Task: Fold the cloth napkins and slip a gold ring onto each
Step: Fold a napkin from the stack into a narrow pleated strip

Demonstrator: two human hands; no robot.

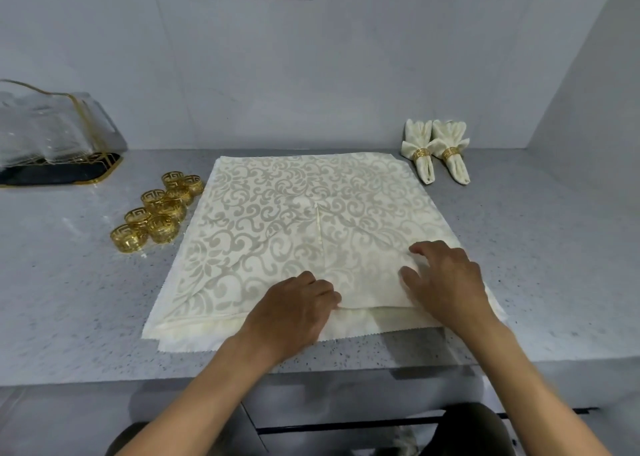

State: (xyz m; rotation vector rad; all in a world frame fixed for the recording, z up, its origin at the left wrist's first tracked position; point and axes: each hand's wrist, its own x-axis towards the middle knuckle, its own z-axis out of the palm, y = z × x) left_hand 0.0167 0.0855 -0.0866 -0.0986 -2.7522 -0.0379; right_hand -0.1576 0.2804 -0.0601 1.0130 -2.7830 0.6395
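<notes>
A single head-worn camera looks forward and steeply down onto the cream napkin stack [294,220], which fills the middle of the frame at close range. The wide lens bends the grey counter [69,282] edge below the stack and takes in the wall [311,74] rising behind it. Both forearms enter from the bottom edge toward the stack. There is no second view to overlap with.

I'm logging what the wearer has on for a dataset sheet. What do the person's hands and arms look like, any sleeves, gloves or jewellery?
Both arms are bare up to the frame's bottom edge: no sleeves. The left hand and right hand wear no gloves, rings, watch or bracelet.
</notes>
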